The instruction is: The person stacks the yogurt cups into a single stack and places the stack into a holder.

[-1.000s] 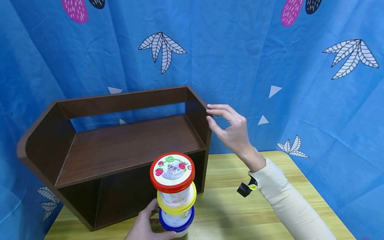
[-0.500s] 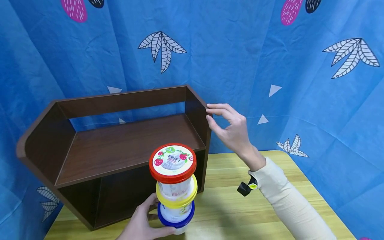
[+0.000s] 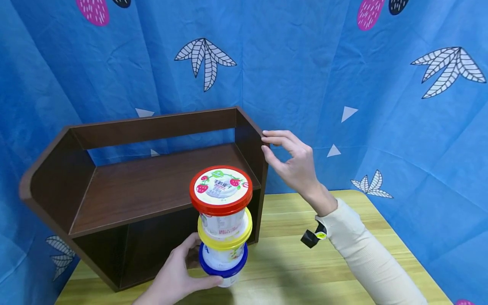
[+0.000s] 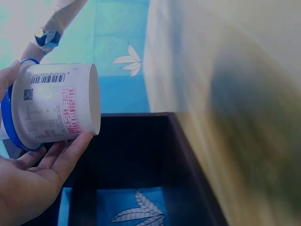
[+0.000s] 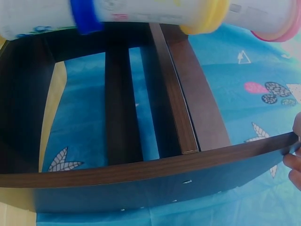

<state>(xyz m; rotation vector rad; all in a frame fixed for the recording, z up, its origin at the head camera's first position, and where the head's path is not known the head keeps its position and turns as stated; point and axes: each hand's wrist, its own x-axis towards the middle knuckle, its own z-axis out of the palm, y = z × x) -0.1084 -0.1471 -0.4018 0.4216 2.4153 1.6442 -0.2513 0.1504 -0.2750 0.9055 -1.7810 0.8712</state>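
Note:
My left hand (image 3: 173, 269) grips the lowest of three stacked white tubs, its thumb and fingers round the blue-lidded tub (image 3: 223, 258). On top of that stand a yellow-lidded tub (image 3: 225, 237) and a red-lidded tub (image 3: 221, 190) with strawberries printed on the lid. The left wrist view shows the bottom tub's barcode side and bare base, the fingers (image 4: 70, 157) spread under it. To the right, my right hand (image 3: 293, 161) holds the top edge of the right side panel of a dark brown wooden shelf (image 3: 152, 186) at its fingertips.
The shelf has an upper board with raised sides and a back rail, and an open compartment (image 3: 160, 250) below. It stands on a yellow wood-grain table (image 3: 301, 271). A blue patterned curtain (image 3: 289, 76) hangs behind. A black wrist device (image 3: 310, 238) sits on the right wrist.
My left hand has lifted the stack of tubs, which now overlaps the front of the upper board in the head view. My right hand has stayed in place on the shelf.

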